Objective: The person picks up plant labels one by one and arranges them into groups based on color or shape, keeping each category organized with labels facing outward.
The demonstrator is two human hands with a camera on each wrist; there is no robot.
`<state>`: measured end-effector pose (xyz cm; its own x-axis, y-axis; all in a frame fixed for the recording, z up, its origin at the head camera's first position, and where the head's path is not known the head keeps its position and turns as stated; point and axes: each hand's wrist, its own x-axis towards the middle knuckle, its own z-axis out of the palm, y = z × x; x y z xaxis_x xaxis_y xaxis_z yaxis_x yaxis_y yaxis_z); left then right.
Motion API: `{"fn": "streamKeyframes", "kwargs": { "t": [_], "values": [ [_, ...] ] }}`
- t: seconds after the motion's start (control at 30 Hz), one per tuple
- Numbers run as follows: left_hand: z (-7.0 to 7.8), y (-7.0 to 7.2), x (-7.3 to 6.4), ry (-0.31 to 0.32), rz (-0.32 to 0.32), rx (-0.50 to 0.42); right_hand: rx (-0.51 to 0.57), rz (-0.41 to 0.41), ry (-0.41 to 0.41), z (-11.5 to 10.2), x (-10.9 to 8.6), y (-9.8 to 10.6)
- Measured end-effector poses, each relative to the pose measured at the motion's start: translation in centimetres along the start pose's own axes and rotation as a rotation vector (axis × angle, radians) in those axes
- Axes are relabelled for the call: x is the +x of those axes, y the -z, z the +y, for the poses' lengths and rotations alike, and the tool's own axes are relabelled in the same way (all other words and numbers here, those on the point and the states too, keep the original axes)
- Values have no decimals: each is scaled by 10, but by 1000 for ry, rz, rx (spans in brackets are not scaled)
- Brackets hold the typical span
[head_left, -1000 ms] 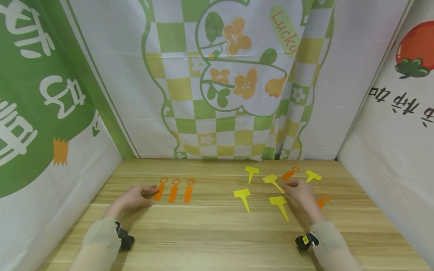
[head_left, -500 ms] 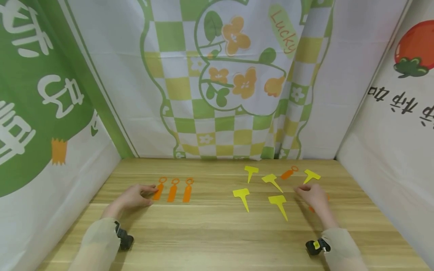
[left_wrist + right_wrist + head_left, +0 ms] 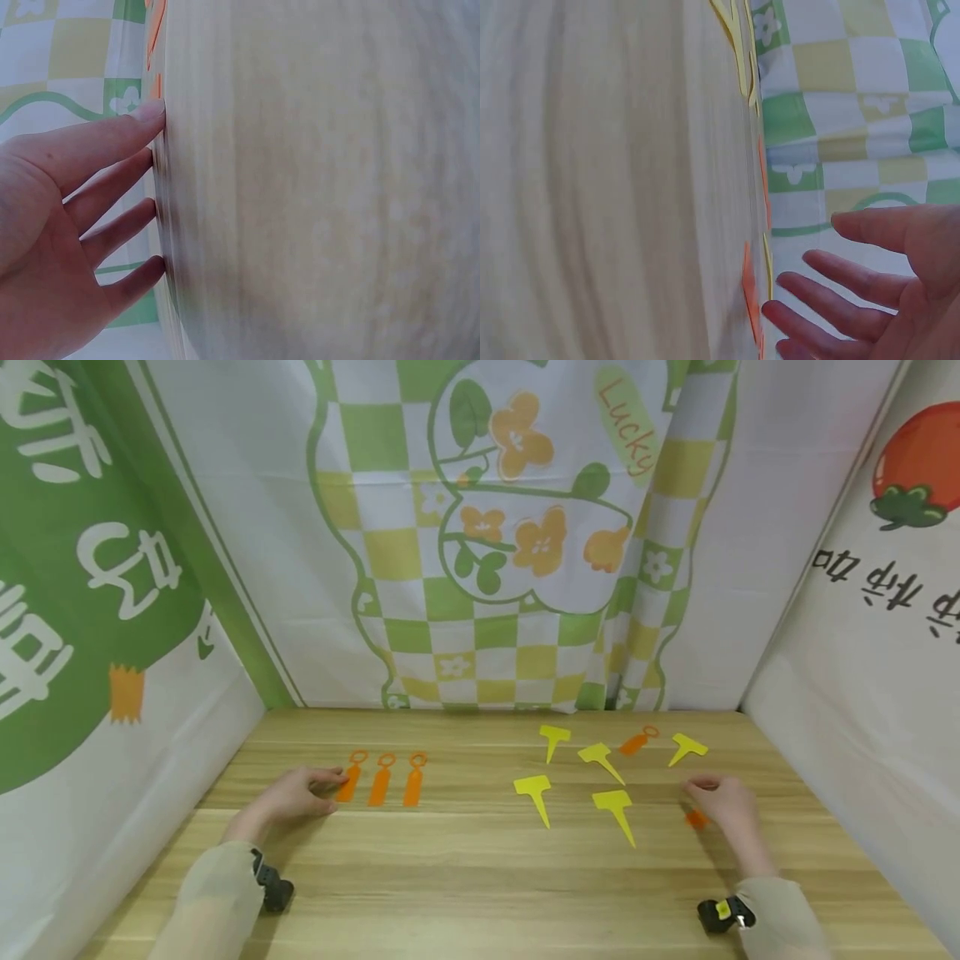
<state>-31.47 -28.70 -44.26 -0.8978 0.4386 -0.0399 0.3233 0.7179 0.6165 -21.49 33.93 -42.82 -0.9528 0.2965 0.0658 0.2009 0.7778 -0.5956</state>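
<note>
Three orange tags with ring tops, among them the middle tag [image 3: 382, 787] and the inner tag [image 3: 414, 785], lie in an upright row on the left of the table. My left hand [image 3: 296, 792] rests beside the row, its fingers spread and touching the tabletop; its fingertips overlap the leftmost tag [image 3: 349, 785]. In the left wrist view the thumb [image 3: 112, 139] is right by orange edges. My right hand [image 3: 726, 810], fingers extended and holding nothing, hovers over another orange tag [image 3: 697, 819], partly hidden beneath it. In the right wrist view that tag [image 3: 751, 292] lies just beyond the fingertips.
Several yellow T-shaped plant labels [image 3: 614, 810] lie scattered right of centre, one label [image 3: 687, 748] at the far right. A tilted orange tag [image 3: 636, 743] lies among them. Printed cloth [image 3: 487, 643] hangs along the table's back edge, with more cloth at both sides.
My right hand has moved right, away from the middle yellow labels and over the rightmost orange tag. The left hand has stayed at the orange row. The tags and labels lie as before.
</note>
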Motion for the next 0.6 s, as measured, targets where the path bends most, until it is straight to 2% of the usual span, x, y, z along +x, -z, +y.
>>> {"fn": "streamKeyframes", "kwargs": {
  "t": [0.2, 0.43, 0.6],
  "values": [
    [0, -1, 1, -10, 4, 1, 22, 49, -56, 13, -3, 9],
    [0, -2, 1, -8, 11, 12, 9, -2, -135, 25, -7, 21],
    [-2, 0, 1, -5, 9, 25, -20, -32, -144, 32, -6, 29]
  ]
}}
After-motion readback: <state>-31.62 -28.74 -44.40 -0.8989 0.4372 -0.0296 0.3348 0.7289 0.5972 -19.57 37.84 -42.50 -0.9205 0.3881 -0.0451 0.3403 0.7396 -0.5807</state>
